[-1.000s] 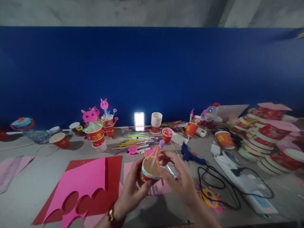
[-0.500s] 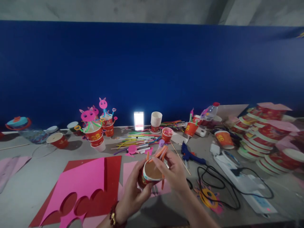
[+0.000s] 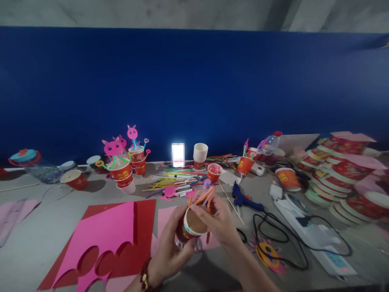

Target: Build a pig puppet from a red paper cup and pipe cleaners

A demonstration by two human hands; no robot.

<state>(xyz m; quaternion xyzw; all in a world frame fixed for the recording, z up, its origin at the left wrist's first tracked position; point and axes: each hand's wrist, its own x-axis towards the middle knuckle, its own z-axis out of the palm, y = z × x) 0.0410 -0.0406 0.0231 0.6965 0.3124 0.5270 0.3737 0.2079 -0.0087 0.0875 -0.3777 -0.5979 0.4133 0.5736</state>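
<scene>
Cup position: the paper cup (image 3: 193, 222) is held above the near middle of the desk (image 3: 21, 259), over a pale pink sheet (image 3: 164, 215).
Cup axis: tilted; the base points to the lower left, the mouth up and right, partly toward the viewer.
Cup form: round, tapered wall; open mouth with a pale rim.
Cup finish: smooth tan inside; red printed outside, with a blue-green patch below the rim.
Left grip: the left hand (image 3: 172, 248) is wrapped around the cup wall, thumb at the near side.
Right grip: the right hand (image 3: 219, 219) pinches the orange strips (image 3: 203, 198) at the rim, thumb reaching across the mouth.
Strip direction: thin and bent; the upper part slants up to the right, one end hangs down beside the cup. Surface texture too blurred to tell.
Left of cup: flat bright pink paper (image 3: 106, 225) with round cut-outs, lying on red paper (image 3: 144, 227).
Right of cup: blue glue gun (image 3: 243, 198), slim wooden stick (image 3: 231, 202), looped black cord (image 3: 281, 265).
</scene>
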